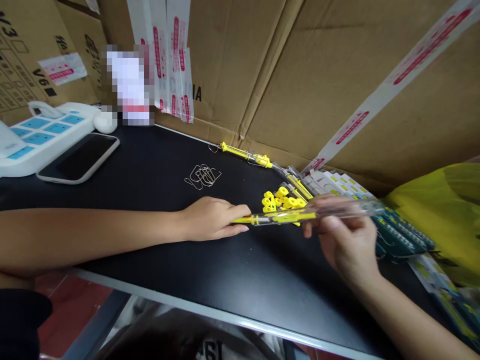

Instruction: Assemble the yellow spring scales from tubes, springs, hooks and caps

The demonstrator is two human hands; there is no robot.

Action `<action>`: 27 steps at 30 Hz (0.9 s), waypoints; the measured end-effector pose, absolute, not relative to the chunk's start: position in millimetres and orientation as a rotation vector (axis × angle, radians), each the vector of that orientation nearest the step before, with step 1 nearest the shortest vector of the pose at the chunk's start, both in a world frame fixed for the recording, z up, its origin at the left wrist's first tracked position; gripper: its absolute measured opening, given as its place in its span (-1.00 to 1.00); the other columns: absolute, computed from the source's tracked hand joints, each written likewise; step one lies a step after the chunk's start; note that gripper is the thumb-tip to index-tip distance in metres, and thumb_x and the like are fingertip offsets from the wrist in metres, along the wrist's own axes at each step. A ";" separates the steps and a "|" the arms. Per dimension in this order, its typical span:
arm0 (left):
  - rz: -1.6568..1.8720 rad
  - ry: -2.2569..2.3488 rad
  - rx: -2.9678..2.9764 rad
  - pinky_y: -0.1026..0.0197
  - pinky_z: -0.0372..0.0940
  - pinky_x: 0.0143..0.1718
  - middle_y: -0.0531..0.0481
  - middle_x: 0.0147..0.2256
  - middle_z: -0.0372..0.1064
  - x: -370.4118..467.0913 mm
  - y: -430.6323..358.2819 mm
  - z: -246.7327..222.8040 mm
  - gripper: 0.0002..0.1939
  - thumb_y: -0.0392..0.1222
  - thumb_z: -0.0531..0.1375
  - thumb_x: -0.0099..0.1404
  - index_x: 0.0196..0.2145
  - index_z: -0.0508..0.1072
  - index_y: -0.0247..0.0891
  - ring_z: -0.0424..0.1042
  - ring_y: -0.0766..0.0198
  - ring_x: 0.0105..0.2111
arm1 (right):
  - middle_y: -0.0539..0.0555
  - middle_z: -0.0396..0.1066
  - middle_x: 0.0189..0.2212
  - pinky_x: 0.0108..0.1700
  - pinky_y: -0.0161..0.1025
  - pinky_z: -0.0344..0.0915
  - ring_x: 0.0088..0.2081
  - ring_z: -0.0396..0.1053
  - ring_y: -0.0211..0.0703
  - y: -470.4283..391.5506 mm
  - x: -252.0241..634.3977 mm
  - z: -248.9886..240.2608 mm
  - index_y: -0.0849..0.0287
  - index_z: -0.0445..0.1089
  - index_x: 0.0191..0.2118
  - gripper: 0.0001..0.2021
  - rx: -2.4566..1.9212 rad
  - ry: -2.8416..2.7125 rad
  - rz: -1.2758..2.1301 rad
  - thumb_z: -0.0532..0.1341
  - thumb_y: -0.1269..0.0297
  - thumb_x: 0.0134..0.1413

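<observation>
A slim yellow pen-like tool [285, 217] lies level between my hands over the black table. My left hand [210, 220] pinches its thin yellow end between thumb and fingers. At the other end my right hand [347, 240] is closed around a clear plastic sleeve [347, 208], which covers part of the tool and is smeared by motion. Just behind the tool sits a pile of small yellow plastic rings [279, 199]. Beyond it, a similar yellow tool [245, 154] rests near the cardboard, with more yellow pieces in clear plastic [296, 184] beside it.
Bent metal wire hooks [204, 176] lie on the black table [157, 175]. A phone [80, 157] and a white power strip [48, 132] are at the left. Cardboard boxes [232, 65] wall off the back. Stacked packages [405, 232] and a yellow bag [438, 215] crowd the right.
</observation>
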State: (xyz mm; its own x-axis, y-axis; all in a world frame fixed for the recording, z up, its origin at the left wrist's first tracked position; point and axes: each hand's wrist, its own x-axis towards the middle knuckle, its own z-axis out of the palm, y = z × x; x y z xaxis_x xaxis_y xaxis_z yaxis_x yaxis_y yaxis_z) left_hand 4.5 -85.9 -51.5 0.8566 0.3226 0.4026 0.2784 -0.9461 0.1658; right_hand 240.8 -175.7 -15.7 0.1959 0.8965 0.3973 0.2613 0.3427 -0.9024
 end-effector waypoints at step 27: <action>0.643 0.434 2.853 0.32 0.13 -0.39 0.12 -0.36 0.36 4.9 -85.8 -51.2 -0.86 -0.14 0.01 0.35 -0.26 0.30 -0.23 0.34 0.37 -0.41 | 0.21 0.38 -0.25 -0.22 -0.09 0.30 -0.28 0.35 -0.02 -105.8 358.0 -43.9 0.26 0.29 -0.04 -0.66 -1.859 -2.000 -0.372 0.11 0.35 0.01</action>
